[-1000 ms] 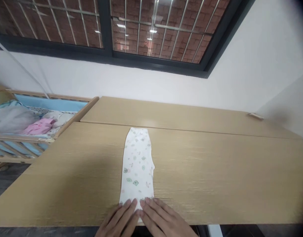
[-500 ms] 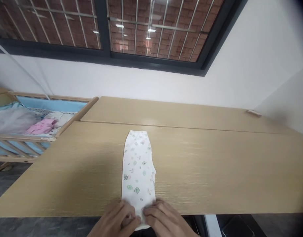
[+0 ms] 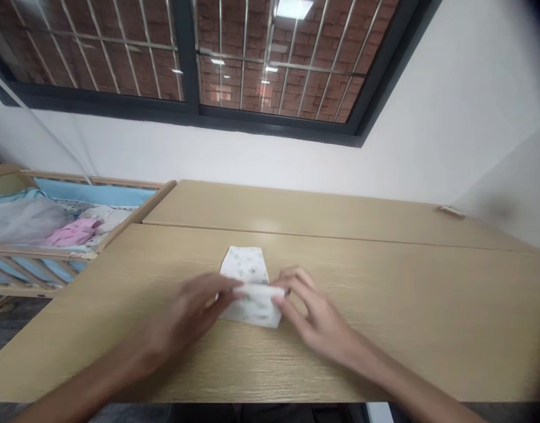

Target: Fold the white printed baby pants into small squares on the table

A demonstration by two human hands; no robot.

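Note:
White baby pants [image 3: 244,263] with a small green and grey print lie on the wooden table, their near end folded up over the rest. My left hand [image 3: 193,308] pinches the left corner of the folded end between thumb and fingers. At the right corner, my right hand [image 3: 311,305] grips the same end with thumb and fingertips. The folded edge is raised a little between both hands and slightly blurred. Beyond it, the far end of the pants rests flat.
The pale wooden table [image 3: 406,311] spreads widely, with a seam near its back. A wooden crib [image 3: 159,200] holding pink and white cloths stands at the left. Behind are a white wall [image 3: 270,161] and a barred window. A small flat object [image 3: 451,211] lies at the back right.
Both hands have moved forward from the table's front edge, carrying the near end of the pants up and over. The pants now look much shorter. The view has tilted up slightly.

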